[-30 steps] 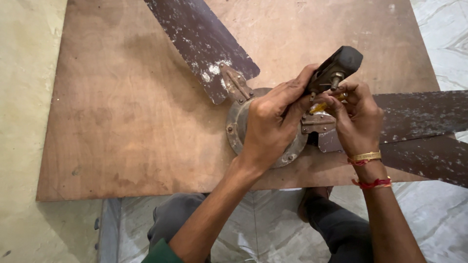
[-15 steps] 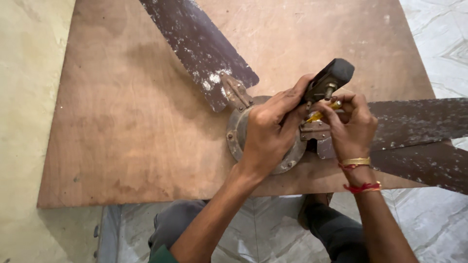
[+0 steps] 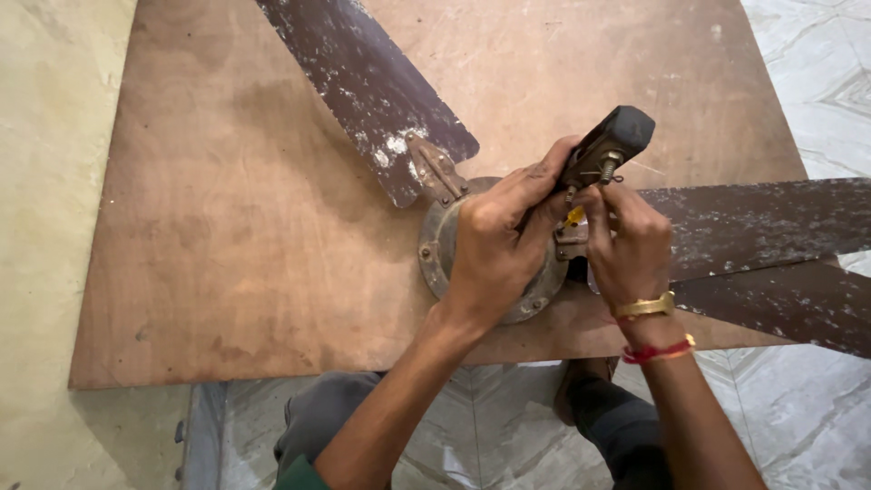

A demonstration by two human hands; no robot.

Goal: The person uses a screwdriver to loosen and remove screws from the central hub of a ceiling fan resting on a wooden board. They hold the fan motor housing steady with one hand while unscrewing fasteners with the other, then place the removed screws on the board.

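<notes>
Black capacitor [image 3: 606,145] tilted slightly higher than before; left hand [image 3: 497,249] grips it over the fan motor [image 3: 535,295], right hand [image 3: 626,245] fingertips pinched beneath its terminal.

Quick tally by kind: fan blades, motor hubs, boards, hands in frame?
Fan blades: 3 (upper, right, lower right)
Motor hub: 1
Wooden board: 1
Hands: 2 (left hand, right hand)
Total: 7
</notes>
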